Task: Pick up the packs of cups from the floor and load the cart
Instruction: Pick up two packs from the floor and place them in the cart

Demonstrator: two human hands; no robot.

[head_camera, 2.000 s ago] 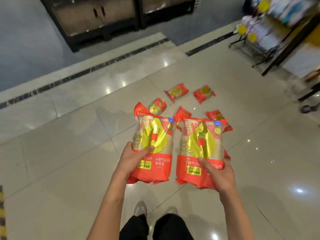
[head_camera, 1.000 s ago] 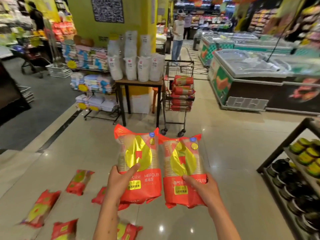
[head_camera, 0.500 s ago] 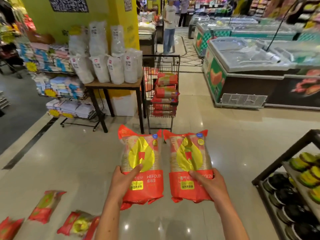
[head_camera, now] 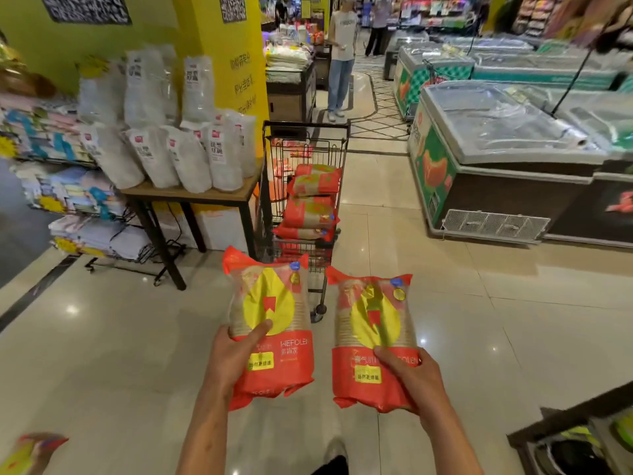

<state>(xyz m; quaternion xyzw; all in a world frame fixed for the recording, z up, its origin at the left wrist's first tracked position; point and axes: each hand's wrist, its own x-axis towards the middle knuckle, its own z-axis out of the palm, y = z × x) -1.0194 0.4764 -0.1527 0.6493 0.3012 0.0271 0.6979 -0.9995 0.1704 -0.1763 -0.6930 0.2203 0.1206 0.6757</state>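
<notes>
My left hand [head_camera: 236, 358] grips the lower part of a red and yellow pack of cups [head_camera: 270, 303], thumb across its front. Beside it, my right hand [head_camera: 407, 375] grips a second identical pack of cups [head_camera: 373, 317] the same way. Both packs stand upright, side by side and slightly apart, in front of me. Straight ahead stands a black wire shopping cart [head_camera: 305, 128] with several red packs [head_camera: 313, 197] stacked inside. One more pack [head_camera: 30, 450] lies on the floor at the bottom left edge.
A wooden table [head_camera: 191, 195] with white bagged cups stands left of the cart, before a yellow pillar [head_camera: 236, 70]. Chest freezers [head_camera: 496, 159] line the right. A dark shelf [head_camera: 575, 443] sits at bottom right. A person [head_camera: 340, 56] stands far down the aisle.
I have turned from the packs on the floor and moved toward the cart, which is now larger and closer. Both hands still hold their packs, now a little further apart.
</notes>
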